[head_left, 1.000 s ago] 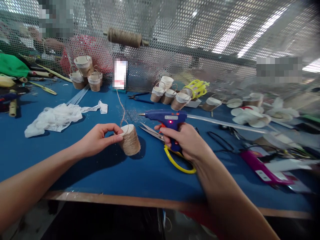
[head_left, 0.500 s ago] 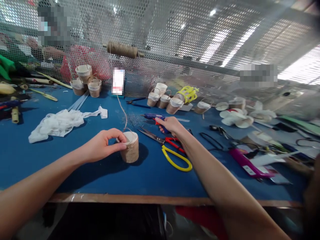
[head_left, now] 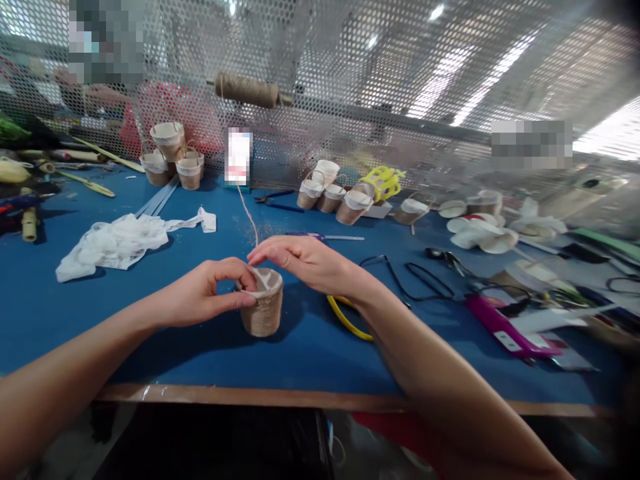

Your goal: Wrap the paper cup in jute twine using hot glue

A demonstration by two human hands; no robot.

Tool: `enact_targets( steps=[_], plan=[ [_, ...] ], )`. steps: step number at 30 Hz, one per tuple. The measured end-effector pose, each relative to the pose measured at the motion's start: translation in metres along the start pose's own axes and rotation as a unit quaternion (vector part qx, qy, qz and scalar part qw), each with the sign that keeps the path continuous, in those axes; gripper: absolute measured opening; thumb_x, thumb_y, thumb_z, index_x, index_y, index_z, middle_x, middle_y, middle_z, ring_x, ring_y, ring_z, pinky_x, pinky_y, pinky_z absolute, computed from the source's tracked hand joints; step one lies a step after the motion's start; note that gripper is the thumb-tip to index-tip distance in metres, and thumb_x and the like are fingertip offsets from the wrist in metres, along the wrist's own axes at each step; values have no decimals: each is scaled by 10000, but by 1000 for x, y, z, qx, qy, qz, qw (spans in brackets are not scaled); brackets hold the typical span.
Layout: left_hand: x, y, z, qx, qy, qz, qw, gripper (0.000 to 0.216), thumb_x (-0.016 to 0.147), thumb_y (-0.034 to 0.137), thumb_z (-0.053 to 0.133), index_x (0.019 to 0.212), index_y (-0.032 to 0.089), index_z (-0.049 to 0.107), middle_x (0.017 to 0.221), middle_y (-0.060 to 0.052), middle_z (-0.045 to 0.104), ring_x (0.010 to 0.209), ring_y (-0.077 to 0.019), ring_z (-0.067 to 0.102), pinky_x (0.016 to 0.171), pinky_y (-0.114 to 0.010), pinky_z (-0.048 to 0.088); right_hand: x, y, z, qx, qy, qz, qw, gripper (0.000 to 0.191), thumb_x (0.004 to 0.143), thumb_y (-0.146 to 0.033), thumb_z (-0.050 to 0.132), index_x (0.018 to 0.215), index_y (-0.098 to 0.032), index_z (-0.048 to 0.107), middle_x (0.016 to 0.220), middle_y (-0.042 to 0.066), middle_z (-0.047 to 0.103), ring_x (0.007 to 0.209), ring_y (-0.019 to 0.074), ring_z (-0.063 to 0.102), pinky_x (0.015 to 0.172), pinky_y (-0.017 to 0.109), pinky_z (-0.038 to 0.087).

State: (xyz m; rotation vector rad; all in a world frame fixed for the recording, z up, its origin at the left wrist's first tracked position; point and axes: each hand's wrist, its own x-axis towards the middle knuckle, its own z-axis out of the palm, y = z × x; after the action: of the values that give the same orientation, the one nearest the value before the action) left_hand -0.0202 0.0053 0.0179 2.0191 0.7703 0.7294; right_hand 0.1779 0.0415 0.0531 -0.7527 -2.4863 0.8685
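Observation:
My left hand (head_left: 224, 290) pinches the near-left rim of a small twine-wrapped cup (head_left: 263, 319) with a pale lining; the fingers are inside and the thumb outside. The cup stands upright on the blue table (head_left: 200, 360). From the right, my right hand (head_left: 305, 263) reaches over the cup's far rim, fingers stretched out, fingertips at the strand of twine (head_left: 247, 212) that runs up from the cup. Behind that hand lies a blue glue gun (head_left: 307, 235), mostly hidden. Beneath the wrist shows the yellow handle of the scissors (head_left: 345, 320).
A twine spool (head_left: 247, 90) hangs on the perforated metal screen. Finished-looking small baskets (head_left: 189, 172) stand at the back left, more baskets (head_left: 355, 205) at the back middle. White gauzy cloth (head_left: 115, 243) lies left. A purple tool (head_left: 507, 327) and cords clutter the right.
My right hand has let go of the glue gun, leaving it on the table, and moved left to the cup's rim. My left hand still holds the cup, which sits slightly lower in view.

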Motion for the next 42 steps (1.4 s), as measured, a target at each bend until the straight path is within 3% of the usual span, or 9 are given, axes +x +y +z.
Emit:
enact_targets(
  steps=[2, 6, 13, 27, 32, 42],
  plan=[
    [0, 1, -1, -24, -13, -14, 1000, 123, 801, 235, 533, 750, 127, 565, 856, -59, 607, 857, -170, 554, 826, -310, 409, 1, -1, 3, 6, -6, -28, 1000, 370, 920, -319, 329, 856, -98, 619, 847, 83, 636, 805, 132, 578, 757, 254, 442],
    [0, 1, -4, -94, -35, -58, 993, 131, 800, 239, 535, 748, 122, 560, 904, -74, 623, 876, -178, 557, 816, -309, 414, -6, -2, 0, -56, 46, -29, 997, 385, 914, -341, 341, 696, -129, 576, 687, 41, 566, 657, 114, 523, 647, 243, 413],
    [0, -3, -5, -173, -25, -123, 977, 135, 767, 263, 584, 760, 129, 567, 822, -37, 623, 732, -129, 551, 684, -259, 431, -32, -21, 1, -110, 83, 43, 989, 144, 834, -230, 524, 716, -155, 560, 688, 1, 542, 596, 83, 477, 556, 202, 388],
    [0, -1, -4, -201, -37, -134, 970, 121, 753, 252, 602, 748, 132, 588, 861, -54, 661, 820, -165, 589, 745, -303, 446, -47, -14, 14, 6, 104, 150, 983, 75, 805, -252, 533, 786, -180, 544, 728, -3, 595, 628, 98, 535, 589, 228, 462],
    [-1, -2, -4, -205, -40, -136, 968, 113, 751, 246, 610, 751, 134, 591, 873, -52, 663, 855, -173, 591, 771, -306, 445, -47, -12, 16, 28, 103, 146, 983, 118, 811, -241, 534, 874, -165, 598, 728, -4, 596, 631, 93, 536, 579, 215, 454],
    [-3, -3, -6, -238, -53, -138, 960, 85, 733, 219, 627, 742, 139, 601, 914, -66, 668, 891, -190, 595, 800, -323, 436, -48, -11, 16, 33, 65, 119, 990, 164, 835, -236, 522, 933, -183, 641, 871, 10, 672, 778, 121, 602, 716, 253, 472]
  ],
)
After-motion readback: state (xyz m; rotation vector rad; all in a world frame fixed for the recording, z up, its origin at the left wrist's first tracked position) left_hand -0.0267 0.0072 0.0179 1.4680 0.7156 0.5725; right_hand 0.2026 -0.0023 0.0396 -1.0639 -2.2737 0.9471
